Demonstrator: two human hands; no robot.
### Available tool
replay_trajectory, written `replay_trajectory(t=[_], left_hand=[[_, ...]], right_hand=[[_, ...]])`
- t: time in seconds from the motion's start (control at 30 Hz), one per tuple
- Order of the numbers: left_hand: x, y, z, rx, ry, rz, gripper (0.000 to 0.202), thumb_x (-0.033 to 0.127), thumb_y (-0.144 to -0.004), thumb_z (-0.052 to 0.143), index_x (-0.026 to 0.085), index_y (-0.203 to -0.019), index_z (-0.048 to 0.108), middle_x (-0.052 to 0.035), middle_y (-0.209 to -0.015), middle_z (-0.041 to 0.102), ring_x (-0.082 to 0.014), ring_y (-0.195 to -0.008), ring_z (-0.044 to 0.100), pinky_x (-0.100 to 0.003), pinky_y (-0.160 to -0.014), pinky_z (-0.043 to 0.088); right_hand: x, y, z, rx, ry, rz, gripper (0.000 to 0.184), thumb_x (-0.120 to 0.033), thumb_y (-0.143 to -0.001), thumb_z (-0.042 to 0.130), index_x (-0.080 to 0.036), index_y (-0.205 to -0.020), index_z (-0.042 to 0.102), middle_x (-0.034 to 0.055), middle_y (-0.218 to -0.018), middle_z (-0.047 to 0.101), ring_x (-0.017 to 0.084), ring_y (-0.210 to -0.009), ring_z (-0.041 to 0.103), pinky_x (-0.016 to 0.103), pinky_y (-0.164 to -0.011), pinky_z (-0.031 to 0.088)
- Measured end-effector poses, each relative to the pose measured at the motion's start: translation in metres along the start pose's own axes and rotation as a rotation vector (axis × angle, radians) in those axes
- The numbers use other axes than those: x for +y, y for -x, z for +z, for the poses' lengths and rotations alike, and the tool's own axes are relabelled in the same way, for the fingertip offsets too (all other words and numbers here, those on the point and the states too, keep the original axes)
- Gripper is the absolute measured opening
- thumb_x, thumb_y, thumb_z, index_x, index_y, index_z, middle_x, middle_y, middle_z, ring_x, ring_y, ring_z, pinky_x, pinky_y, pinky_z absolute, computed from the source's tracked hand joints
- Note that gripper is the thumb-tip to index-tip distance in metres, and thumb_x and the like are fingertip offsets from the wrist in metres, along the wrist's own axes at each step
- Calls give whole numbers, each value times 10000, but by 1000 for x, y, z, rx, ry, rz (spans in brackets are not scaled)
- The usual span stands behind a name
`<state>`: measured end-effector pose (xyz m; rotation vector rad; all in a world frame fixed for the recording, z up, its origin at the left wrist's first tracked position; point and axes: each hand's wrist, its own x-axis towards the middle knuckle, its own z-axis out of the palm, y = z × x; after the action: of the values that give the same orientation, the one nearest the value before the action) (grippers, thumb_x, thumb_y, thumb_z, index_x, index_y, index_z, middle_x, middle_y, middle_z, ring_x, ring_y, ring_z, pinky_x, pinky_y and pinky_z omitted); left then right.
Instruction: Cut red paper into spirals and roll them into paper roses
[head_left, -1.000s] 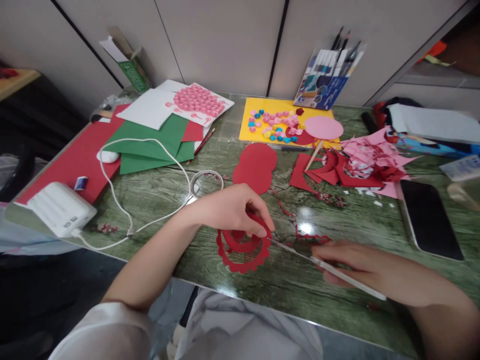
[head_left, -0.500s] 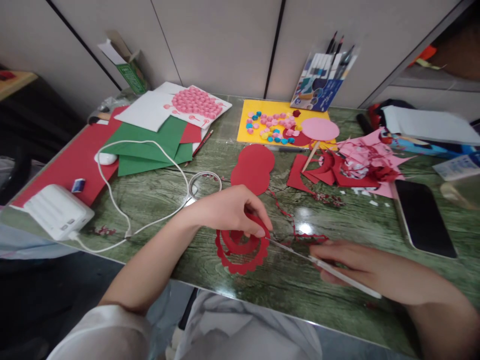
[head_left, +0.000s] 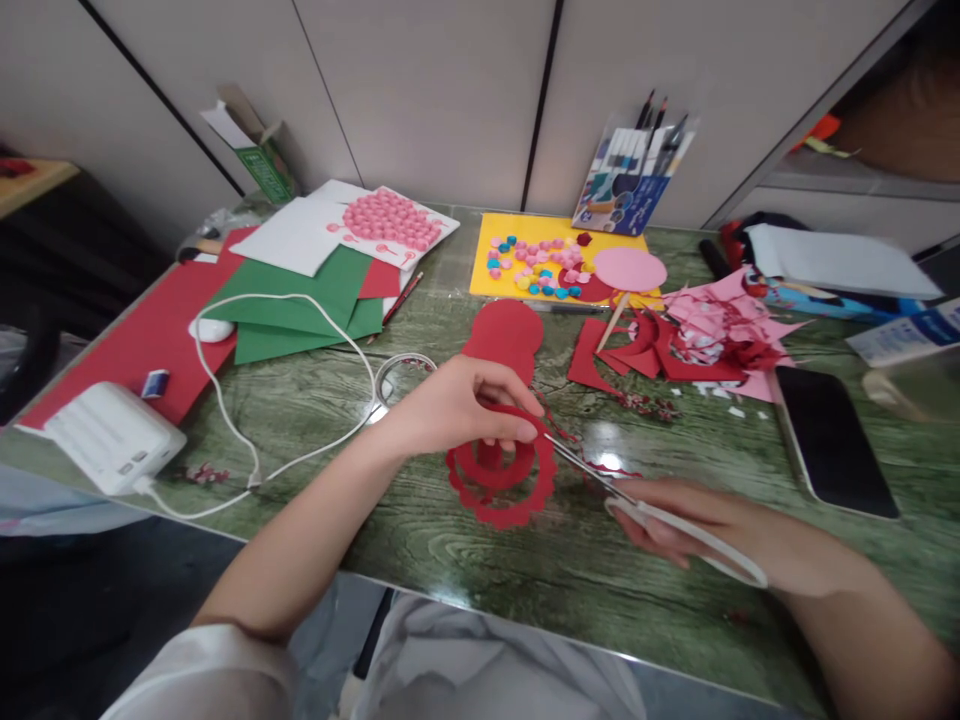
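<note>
My left hand (head_left: 457, 405) pinches a red paper ring with a scalloped outer edge (head_left: 501, 482) and holds it just above the green table (head_left: 315, 400). My right hand (head_left: 705, 530) is closed on white-handled scissors (head_left: 645, 505), whose blades point left and meet the ring's right side near my left fingertips. A thin red paper strip (head_left: 600, 462) trails on the table under the blades.
Red paper circles (head_left: 504, 338) lie behind my hands, with red and pink scraps (head_left: 697, 335) to the right. A black phone (head_left: 829, 440) lies at the right. A white power bank (head_left: 112, 435), cable (head_left: 300, 300), tape roll (head_left: 401, 368), green and red sheets (head_left: 300, 300) fill the left.
My left hand has lifted and turned the red ring a little up and to the right. The scissors have swung so their blades angle up into the ring's edge.
</note>
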<state>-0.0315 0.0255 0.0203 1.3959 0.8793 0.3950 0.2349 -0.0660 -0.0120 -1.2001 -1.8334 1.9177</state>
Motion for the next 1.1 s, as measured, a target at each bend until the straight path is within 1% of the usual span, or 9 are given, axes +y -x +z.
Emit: replay_trajectory(t=[0.1,0.23,0.37,0.53,0.63,0.77,0.87,0.97,1.1], left_hand=[[-3,-2,4,92,75,59,168,239,-634,713,150,-755,638,-21,-642,662,-101,-525,613,-188,-477,465],[-5,-3,11,189,120,141,168,244,-656,703,152,-765,613,-16,-626,662,-112,-566,626,-220,-559,496],[-6,-5,19,257,145,177,140,235,-705,659,151,-786,582,-23,-701,664,-120,-659,643,-226,-621,512],[-13,-8,29,363,220,220,166,248,-707,665,149,-800,570,-6,-713,632,-107,-650,628,-221,-613,536],[-17,-10,34,387,337,224,185,252,-695,681,150,-795,565,10,-704,618,-105,-655,633,-235,-636,558],[-20,-11,39,373,469,217,174,230,-683,693,146,-767,565,16,-705,625,-108,-693,640,-277,-711,570],[-22,-12,41,378,521,211,182,230,-669,706,144,-753,569,16,-698,634,-109,-690,641,-298,-735,569],[-24,-13,42,402,571,212,203,239,-653,720,147,-759,574,22,-683,635,-108,-669,644,-289,-717,572],[-25,-13,44,409,609,206,224,244,-638,734,144,-753,569,27,-655,637,-104,-622,646,-267,-686,572]], right_hand=[[-4,-6,2,-112,-134,-46,305,-452,-910,366,-190,-810,484,-24,-687,412,103,-570,349,265,-561,320],[-6,-12,5,-136,-175,-73,363,-509,-901,326,-188,-799,462,-20,-657,421,122,-590,368,279,-570,300],[1,-17,9,-97,-229,-112,405,-553,-886,300,-190,-805,458,-19,-650,425,132,-581,378,297,-583,296],[7,-24,17,-27,-305,-142,402,-557,-882,297,-196,-837,469,-14,-663,422,138,-574,364,304,-574,289],[8,-26,22,-5,-293,-135,410,-581,-867,304,-212,-852,481,-7,-682,430,149,-594,370,306,-586,295],[9,-27,27,79,-262,-137,321,-501,-897,322,-225,-891,485,-5,-728,430,148,-643,372,300,-628,298],[13,-29,29,23,-370,-165,372,-536,-883,321,-204,-880,488,-3,-703,433,142,-614,368,293,-597,299],[16,-31,31,-45,-515,-175,410,-564,-870,306,-198,-900,489,-1,-674,435,137,-581,366,288,-566,303],[18,-33,33,-58,-558,-173,419,-591,-845,336,-208,-898,500,2,-668,426,139,-573,364,287,-548,308]])
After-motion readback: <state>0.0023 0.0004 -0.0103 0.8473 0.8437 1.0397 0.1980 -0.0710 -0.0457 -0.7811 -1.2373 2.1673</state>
